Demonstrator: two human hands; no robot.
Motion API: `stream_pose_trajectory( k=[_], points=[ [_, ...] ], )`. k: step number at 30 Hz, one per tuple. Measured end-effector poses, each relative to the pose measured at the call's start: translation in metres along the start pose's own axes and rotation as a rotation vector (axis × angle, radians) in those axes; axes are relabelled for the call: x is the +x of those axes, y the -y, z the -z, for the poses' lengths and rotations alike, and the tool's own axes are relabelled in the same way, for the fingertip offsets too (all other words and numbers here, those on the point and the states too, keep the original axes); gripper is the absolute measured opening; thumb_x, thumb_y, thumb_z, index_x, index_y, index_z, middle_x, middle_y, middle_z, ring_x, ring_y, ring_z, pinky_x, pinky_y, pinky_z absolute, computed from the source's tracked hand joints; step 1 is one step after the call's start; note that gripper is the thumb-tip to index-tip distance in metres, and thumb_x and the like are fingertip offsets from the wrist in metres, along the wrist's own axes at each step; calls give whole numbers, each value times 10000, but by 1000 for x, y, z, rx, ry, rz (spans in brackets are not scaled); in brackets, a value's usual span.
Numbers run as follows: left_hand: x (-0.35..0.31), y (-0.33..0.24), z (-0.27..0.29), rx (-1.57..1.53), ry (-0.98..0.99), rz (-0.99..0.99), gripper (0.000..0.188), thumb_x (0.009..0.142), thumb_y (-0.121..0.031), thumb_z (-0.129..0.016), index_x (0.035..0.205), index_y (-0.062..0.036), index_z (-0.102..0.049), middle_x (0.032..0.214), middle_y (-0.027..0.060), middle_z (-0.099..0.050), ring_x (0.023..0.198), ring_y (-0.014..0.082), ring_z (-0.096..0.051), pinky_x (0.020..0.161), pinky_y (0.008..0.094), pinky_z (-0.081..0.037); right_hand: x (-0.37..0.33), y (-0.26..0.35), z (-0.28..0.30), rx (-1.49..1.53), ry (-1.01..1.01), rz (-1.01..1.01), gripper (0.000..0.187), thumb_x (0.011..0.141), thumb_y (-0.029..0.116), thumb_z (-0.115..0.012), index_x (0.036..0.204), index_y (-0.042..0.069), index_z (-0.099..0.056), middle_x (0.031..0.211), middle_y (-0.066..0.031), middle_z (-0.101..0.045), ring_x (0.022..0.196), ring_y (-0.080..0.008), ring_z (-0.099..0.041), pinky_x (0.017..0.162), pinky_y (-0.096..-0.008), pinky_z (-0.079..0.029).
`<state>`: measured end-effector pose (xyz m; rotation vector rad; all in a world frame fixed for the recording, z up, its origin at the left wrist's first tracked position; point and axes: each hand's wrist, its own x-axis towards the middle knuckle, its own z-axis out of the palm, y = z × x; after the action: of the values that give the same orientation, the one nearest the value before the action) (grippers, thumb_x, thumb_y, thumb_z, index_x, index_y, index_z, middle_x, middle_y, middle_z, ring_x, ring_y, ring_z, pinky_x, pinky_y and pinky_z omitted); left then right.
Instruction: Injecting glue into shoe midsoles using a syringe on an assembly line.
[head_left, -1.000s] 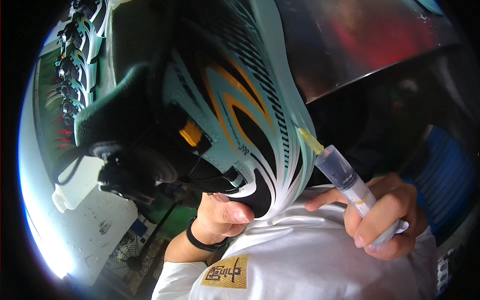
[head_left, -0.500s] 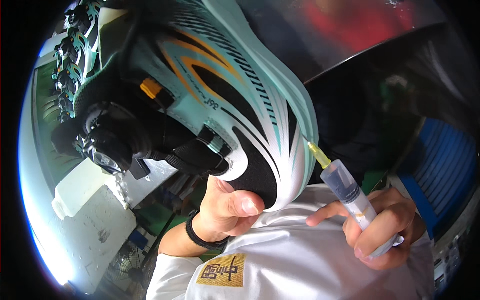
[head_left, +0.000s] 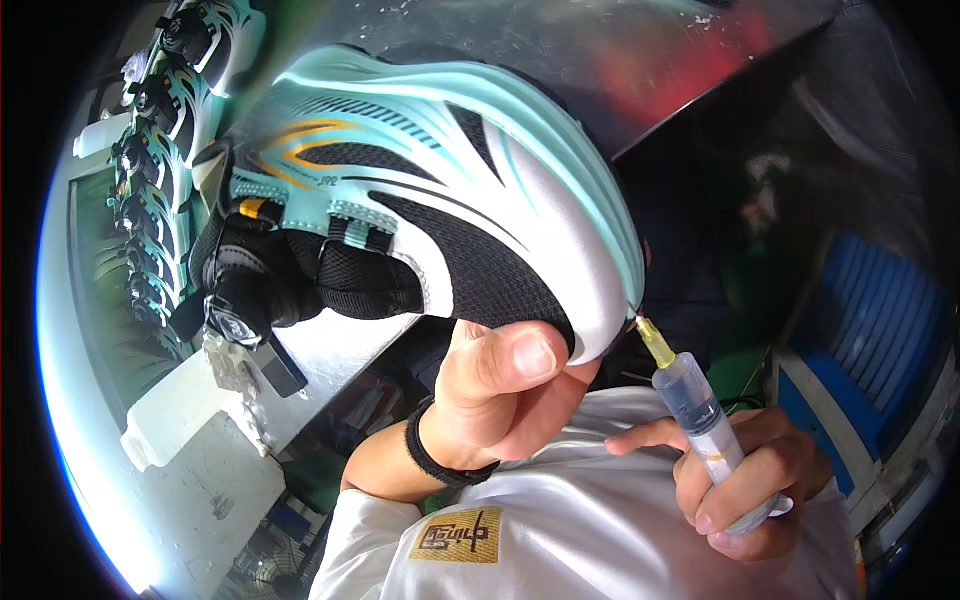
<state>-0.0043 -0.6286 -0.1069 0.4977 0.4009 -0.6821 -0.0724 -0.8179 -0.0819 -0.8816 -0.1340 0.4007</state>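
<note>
A sports shoe (head_left: 400,185) in white, mint and black, with orange lines on its side, fills the middle of the view. My left hand (head_left: 515,385) grips it by the toe, thumb pressed on the black mesh and the other fingers mostly hidden behind. The mint sole faces up and to the right. In my right hand (head_left: 745,480) is a syringe (head_left: 690,400) partly full of clear liquid, its index finger stretched out to the left. The syringe's yellow needle hub (head_left: 655,342) points up at the sole edge near the toe, where the tip appears to touch.
A row of similar shoes (head_left: 165,190) stands along the left side. Below it a white plastic bottle (head_left: 180,415) lies on the pale worktop (head_left: 200,500). A metal surface (head_left: 560,40) runs across the top. Blue slatted panels (head_left: 880,330) are at the right, a fan (head_left: 265,565) at lower left.
The shoe has moved away from the camera and turned, showing more of its side and sole. My left hand has shifted right with it. The syringe has moved slightly down and stands more upright.
</note>
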Motion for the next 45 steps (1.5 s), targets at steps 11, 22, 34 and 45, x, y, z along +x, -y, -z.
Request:
stream_pose_trajectory(
  k=[11,22,34,45],
  points=[
    [32,8,-7,-175,260,-35,591,689,-4,-690,1231,-76,-465,1305,44,-447,1294,201,-323,1055,425,-321,4,1,5,39,48,58,204,726,-18,-538,902,65,-479,601,-97,-507,543,-160,-516,936,-681,-279],
    [42,8,-38,-283,89,-58,521,717,-50,-692,1196,-34,-489,1240,104,-513,1247,239,-388,1070,404,-303,11,-4,12,-67,180,79,246,748,-20,-529,972,67,-477,688,-133,-531,554,-172,-504,923,-660,-297],
    [34,2,-52,-173,157,-105,365,897,-206,-509,1209,-19,-477,1233,112,-511,1221,243,-380,1034,390,-334,24,-39,10,-672,21,490,186,759,141,-553,922,51,-540,686,-93,-478,601,-264,-496,861,-624,-380],
    [33,-9,-48,-320,227,40,359,911,-260,-492,1201,-49,-499,1234,118,-524,1183,274,-466,954,383,-453,25,-31,10,-660,59,451,212,741,149,-560,931,57,-538,696,-78,-484,626,-275,-513,862,-624,-381]
  ],
)
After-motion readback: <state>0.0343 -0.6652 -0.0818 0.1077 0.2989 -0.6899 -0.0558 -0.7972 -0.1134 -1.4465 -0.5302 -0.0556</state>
